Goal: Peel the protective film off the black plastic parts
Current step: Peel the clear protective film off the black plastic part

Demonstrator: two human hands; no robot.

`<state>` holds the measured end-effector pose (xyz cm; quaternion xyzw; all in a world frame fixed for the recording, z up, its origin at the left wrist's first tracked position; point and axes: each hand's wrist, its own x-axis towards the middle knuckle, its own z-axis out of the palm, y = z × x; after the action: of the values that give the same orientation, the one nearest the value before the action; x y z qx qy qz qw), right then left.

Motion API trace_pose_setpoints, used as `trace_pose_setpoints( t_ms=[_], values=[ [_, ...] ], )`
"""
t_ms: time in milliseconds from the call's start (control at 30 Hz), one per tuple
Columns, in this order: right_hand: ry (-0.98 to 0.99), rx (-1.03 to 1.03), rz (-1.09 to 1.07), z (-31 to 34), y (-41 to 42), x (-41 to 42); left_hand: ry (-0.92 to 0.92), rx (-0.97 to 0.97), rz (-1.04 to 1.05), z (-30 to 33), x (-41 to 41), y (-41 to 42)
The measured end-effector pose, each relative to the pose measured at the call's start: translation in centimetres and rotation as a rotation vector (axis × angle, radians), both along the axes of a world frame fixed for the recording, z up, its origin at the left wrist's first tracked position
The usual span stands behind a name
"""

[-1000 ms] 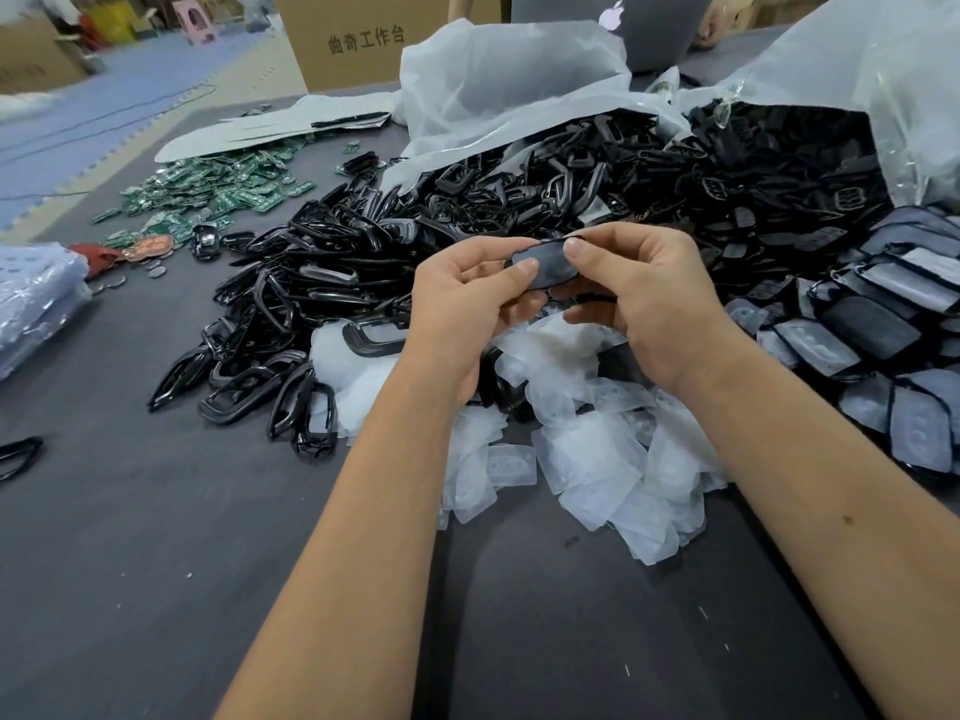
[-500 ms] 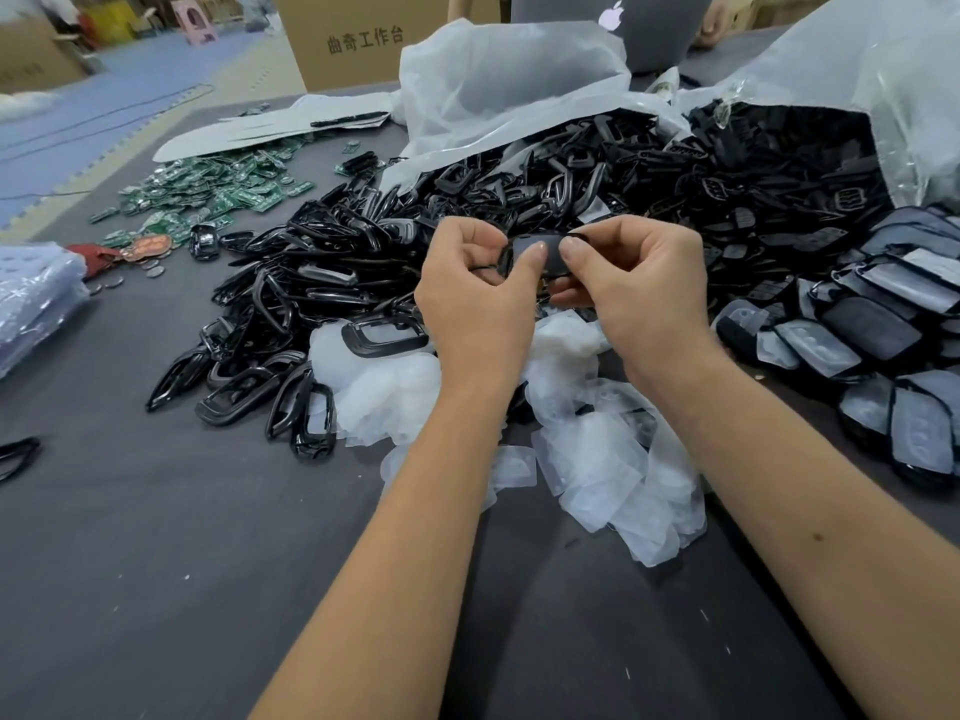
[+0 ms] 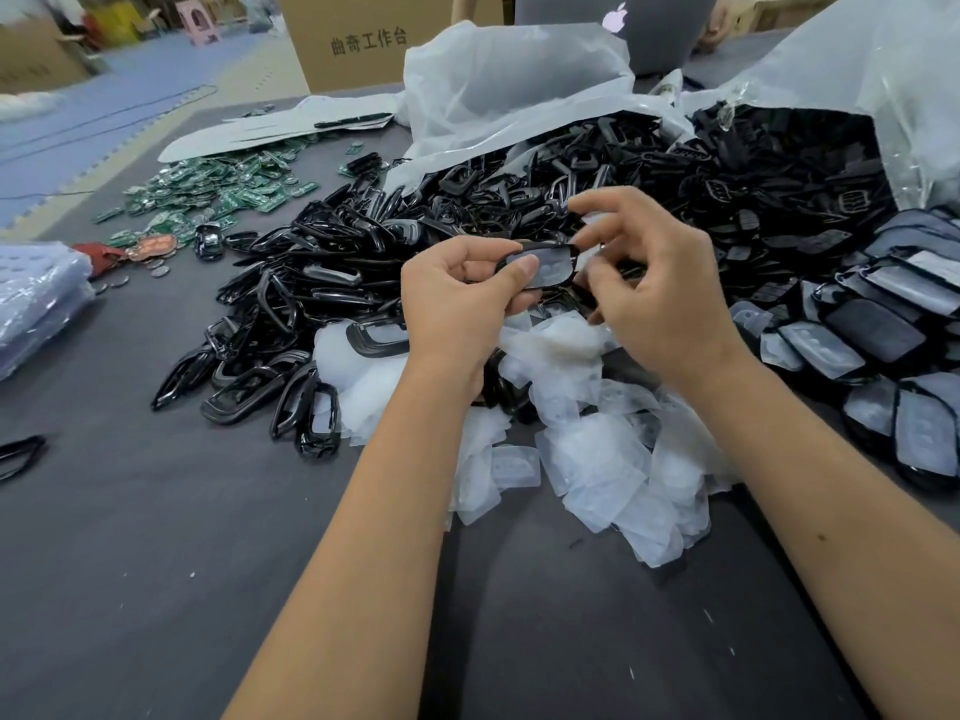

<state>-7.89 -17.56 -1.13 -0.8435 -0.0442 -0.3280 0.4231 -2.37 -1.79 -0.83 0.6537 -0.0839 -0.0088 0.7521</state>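
My left hand [image 3: 457, 304] grips the left end of a black plastic part [image 3: 545, 267], thumb on top. A greyish protective film still covers the part's face. My right hand [image 3: 660, 293] is at the part's right end, thumb and fingers curled and pinching at the film's edge there. Under my hands lies a heap of peeled clear films [image 3: 597, 449]. More film-covered black parts [image 3: 883, 330] lie in rows on the right.
A big pile of black plastic frames [image 3: 311, 304] spreads across the grey table, spilling from clear plastic bags [image 3: 519, 80]. Green circuit boards [image 3: 218, 194] lie far left, a bagged stack [image 3: 36, 298] sits at the left edge, and a laptop [image 3: 623, 23] and cardboard box [image 3: 363, 44] stand behind.
Both hands lifted the part slightly. My right hand shifted from holding the part's right side to picking at its right end with fingers spread more.
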Motion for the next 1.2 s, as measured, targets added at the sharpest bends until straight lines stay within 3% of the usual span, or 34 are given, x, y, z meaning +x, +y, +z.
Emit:
trace_pose_setpoints(
  t_ms=[100, 267, 367, 500, 600, 833, 1200],
  values=[
    [-0.033, -0.261, 0.048, -0.5, -0.8, 0.1, 0.122, -0.054, -0.036, 0.4, 0.2, 0.5],
    [-0.099, -0.318, 0.034, -0.7, -0.7, 0.4, 0.353, -0.213, -0.125, 1.1, 0.4, 1.0],
    [0.024, -0.002, 0.033, -0.5, 0.2, 0.5, 0.409, -0.333, -0.164, 1.2, 0.4, 0.9],
    [0.267, 0.560, 0.119, 0.3, 0.8, 0.6, 0.322, -0.302, -0.202, 0.9, 0.1, 0.7],
    [0.418, 0.787, 0.223, 0.6, 0.5, 0.4, 0.289, -0.276, -0.193, 0.9, 0.1, 0.6],
    [0.399, 0.968, 0.354, 0.5, 0.2, 0.4, 0.273, -0.283, -0.179, 0.7, 0.3, 0.3],
    [0.285, 0.964, 0.390, 0.3, -0.4, 0.3, 0.259, -0.284, -0.265, 0.8, 0.4, 0.5]
  ],
)
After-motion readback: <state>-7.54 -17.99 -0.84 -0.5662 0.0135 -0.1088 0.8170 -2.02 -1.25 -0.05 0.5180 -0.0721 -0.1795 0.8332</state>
